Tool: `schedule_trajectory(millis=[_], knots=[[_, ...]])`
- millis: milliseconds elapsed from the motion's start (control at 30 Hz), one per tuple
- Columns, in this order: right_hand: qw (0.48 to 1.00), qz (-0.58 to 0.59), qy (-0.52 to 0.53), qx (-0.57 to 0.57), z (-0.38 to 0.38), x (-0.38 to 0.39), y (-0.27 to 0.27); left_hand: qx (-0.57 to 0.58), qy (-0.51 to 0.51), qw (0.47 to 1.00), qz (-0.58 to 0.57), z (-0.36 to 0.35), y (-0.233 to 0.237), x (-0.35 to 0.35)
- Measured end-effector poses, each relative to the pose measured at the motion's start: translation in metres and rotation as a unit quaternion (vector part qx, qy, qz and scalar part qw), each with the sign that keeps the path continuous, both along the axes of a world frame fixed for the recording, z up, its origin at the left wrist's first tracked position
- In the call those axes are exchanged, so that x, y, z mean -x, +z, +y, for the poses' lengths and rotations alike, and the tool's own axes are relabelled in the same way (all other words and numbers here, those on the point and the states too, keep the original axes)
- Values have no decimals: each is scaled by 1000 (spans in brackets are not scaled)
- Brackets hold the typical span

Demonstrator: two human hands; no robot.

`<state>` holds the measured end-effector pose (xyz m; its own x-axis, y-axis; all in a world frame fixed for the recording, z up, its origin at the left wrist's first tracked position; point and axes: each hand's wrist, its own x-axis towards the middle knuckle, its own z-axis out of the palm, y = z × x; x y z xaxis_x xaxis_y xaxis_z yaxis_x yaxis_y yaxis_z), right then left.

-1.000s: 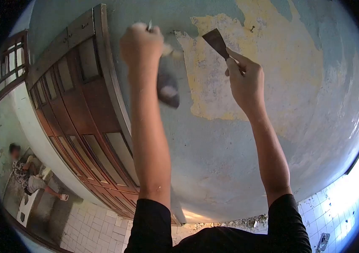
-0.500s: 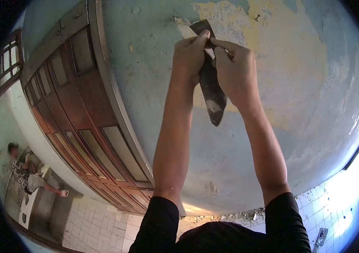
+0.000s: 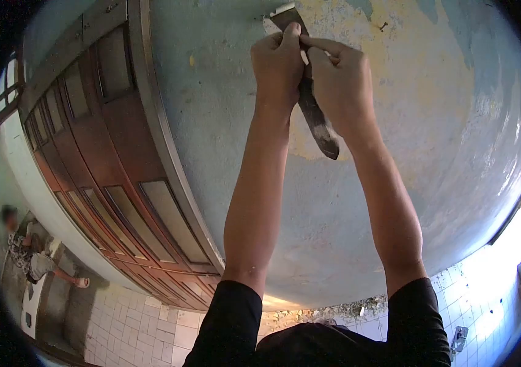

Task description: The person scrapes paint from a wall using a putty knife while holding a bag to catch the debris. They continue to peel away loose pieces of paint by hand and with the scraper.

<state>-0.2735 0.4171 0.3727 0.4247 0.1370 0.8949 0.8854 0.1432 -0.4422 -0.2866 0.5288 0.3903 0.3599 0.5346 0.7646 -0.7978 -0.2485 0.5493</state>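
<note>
Both of my hands are closed on a long, dark, flat metal scraper (image 3: pixel 318 122), raised against the painted wall (image 3: pixel 211 110). My left hand (image 3: pixel 274 70) grips it with the thumb laid along the blade. Close beside it, my right hand (image 3: pixel 341 85) pinches the scraper, its index finger reaching towards the left thumb. At the upper end, the edge meets the blue-green paint, and a pale curl of paint (image 3: pixel 283 8) lies on it. The scraper's pointed lower end hangs tilted below my hands, clear of my fingers.
A bare yellowish patch (image 3: pixel 419 79) and a nail (image 3: pixel 383 26) are to the right. Wooden panelled doors (image 3: pixel 101 140) stand left. Debris (image 3: pixel 358 307) lies along the wall's foot. Another person (image 3: pixel 31 257) sits at far left; a small object (image 3: pixel 458 339) is on the tiles.
Both hands have pushed the scraper upward along the wall, and its lower end has swung up and right. A pale paint curl now shows at its upper edge. The view has shifted slightly.
</note>
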Motion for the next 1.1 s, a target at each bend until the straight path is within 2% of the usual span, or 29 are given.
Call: schedule_trajectory(millis=[100, 200, 333, 400, 500, 633, 700, 733, 767, 800, 867, 900, 933, 967, 1000, 1033, 1100], knots=[[1000, 15, 12, -1, 3, 2, -2, 31, 42, 999, -7, -9, -9, 4], [1000, -1, -1, -7, 9, -7, 7, 3, 50, 997, -53, 1, 6, -3], [1000, -28, 1, 4, -1, -10, 9, 22, 33, 998, -54, -7, 1, -7], [999, -47, -8, -7, 1, -14, 14, -7, 108, 991, -80, -4, -1, -19], [998, -53, -36, 7, 4, -23, 27, 16, 75, 989, -126, -1, 15, -26], [998, -56, -34, 19, -13, -22, 30, 48, 64, 990, -113, -13, 12, -32], [997, -58, -50, 29, -10, -27, 39, 8, 185, 975, -124, -5, 18, -42], [990, -114, -75, 34, -4, -35, 48, 8, 186, 975, -120, -5, 19, -38], [979, -171, -100, 37, 0, -42, 53, 15, 91, 987, -129, -3, 24, -33], [980, -168, -101, 39, -6, -38, 53, 25, -7, 990, -137, -5, 26, -29], [978, -207, -33, -5, -18, -23, 54, 34, -9, 992, -124, -18, 17, -25], [978, -207, -33, -5, -17, -24, 55, 39, -13, 993, -115, -22, 12, -21], [987, -158, -7, 14, -16, -26, 59, 39, -11, 992, -118, -22, 7, -17], [993, -111, 20, 33, -14, -27, 63, 21, 59, 994, -95, -21, 1, -12], [993, -112, 22, 32, -16, -21, 68, 1, 130, 989, -69, -19, -3, -8], [993, -102, 2, 57, -21, -11, 76, 0, 130, 989, -67, -15, -7, -7], [991, -96, -18, 88, -28, -1, 84, -68, 279, 956, -64, -5, -13, 3]])
